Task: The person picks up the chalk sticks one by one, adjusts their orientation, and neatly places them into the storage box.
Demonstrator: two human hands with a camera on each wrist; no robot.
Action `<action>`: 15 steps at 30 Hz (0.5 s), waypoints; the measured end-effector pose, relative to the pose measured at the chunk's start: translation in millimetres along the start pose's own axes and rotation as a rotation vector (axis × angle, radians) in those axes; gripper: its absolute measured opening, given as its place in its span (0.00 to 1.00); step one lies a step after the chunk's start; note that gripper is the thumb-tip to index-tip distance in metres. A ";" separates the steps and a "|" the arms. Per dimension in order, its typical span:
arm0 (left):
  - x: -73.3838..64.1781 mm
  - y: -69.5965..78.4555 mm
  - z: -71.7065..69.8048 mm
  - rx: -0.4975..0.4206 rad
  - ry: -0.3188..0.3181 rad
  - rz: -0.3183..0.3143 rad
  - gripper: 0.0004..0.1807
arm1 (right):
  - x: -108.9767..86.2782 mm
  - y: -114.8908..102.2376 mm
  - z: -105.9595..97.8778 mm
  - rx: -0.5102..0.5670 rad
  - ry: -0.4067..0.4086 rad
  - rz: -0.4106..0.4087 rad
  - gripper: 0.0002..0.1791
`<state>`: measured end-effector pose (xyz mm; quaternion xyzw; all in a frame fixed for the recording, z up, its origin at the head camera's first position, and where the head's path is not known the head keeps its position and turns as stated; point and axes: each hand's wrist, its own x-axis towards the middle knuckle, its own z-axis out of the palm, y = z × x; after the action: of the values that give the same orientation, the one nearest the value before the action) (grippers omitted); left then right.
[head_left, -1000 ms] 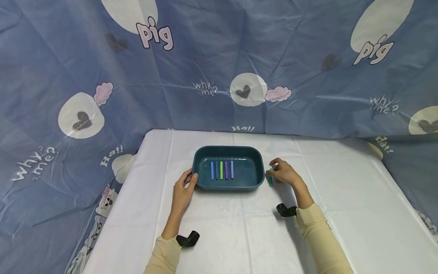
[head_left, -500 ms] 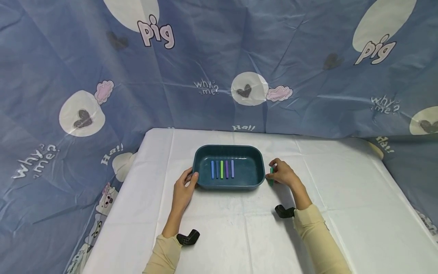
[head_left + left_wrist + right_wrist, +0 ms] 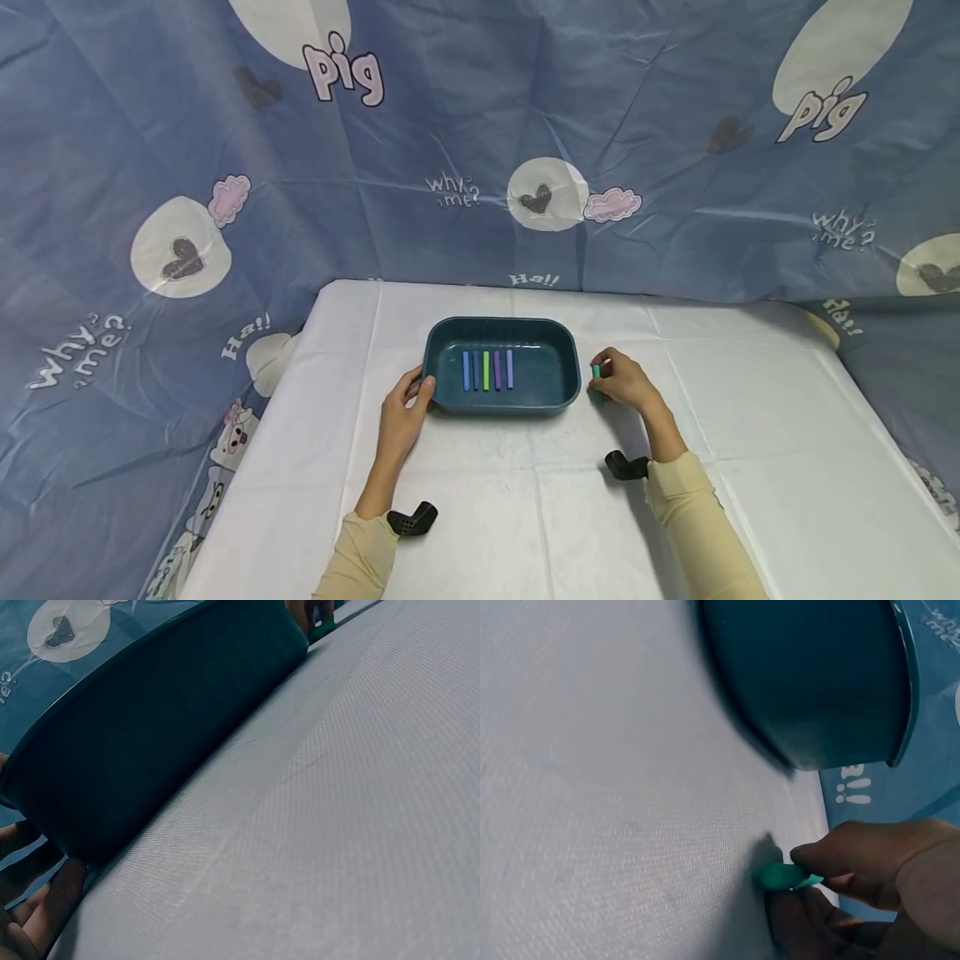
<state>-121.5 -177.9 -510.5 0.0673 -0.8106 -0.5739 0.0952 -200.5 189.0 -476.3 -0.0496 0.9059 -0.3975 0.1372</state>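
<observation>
A dark teal rectangular dish (image 3: 545, 372) sits on the white cloth, with a row of several chalk sticks inside. They include a yellow-green chalk (image 3: 486, 371), a purple chalk (image 3: 497, 371) and a blue chalk (image 3: 466, 372). My left hand (image 3: 400, 419) holds the dish at its left end, thumb by the near corner and fingers along the side wall. Just right of the dish, my right hand (image 3: 624, 383) pinches a green chalk (image 3: 780, 876) between thumb and fingers, close over the cloth. Its middle is partly covered by the fingers in the head view.
White cloth (image 3: 480, 517) covers the table. Behind and to the left hangs a blue printed curtain (image 3: 420, 100). A black wrist camera (image 3: 412, 520) sticks out from the left sleeve, another black wrist camera (image 3: 626, 465) from the right one.
My right thumb has drawn in from beside the dish wall onto the green chalk, which has shifted very slightly away from me. The left hand and the dish stay where they were.
</observation>
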 end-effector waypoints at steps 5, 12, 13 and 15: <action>0.2 1.4 -0.6 0.005 0.003 0.004 0.28 | 1.2 4.7 -0.4 0.119 0.011 -0.004 0.20; -0.8 -0.8 0.2 -0.021 -0.011 -0.016 0.29 | 3.5 5.9 0.3 0.235 0.027 0.003 0.22; -0.7 -1.1 0.5 -0.026 -0.011 -0.017 0.29 | 3.8 6.0 0.3 0.240 0.036 0.000 0.23; -0.5 -1.6 0.9 -0.021 -0.008 -0.012 0.29 | 3.7 5.8 0.2 0.255 0.049 -0.005 0.23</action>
<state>-121.3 -177.5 -512.3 0.0690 -0.8046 -0.5830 0.0894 -203.9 192.1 -481.5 -0.0242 0.8510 -0.5109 0.1192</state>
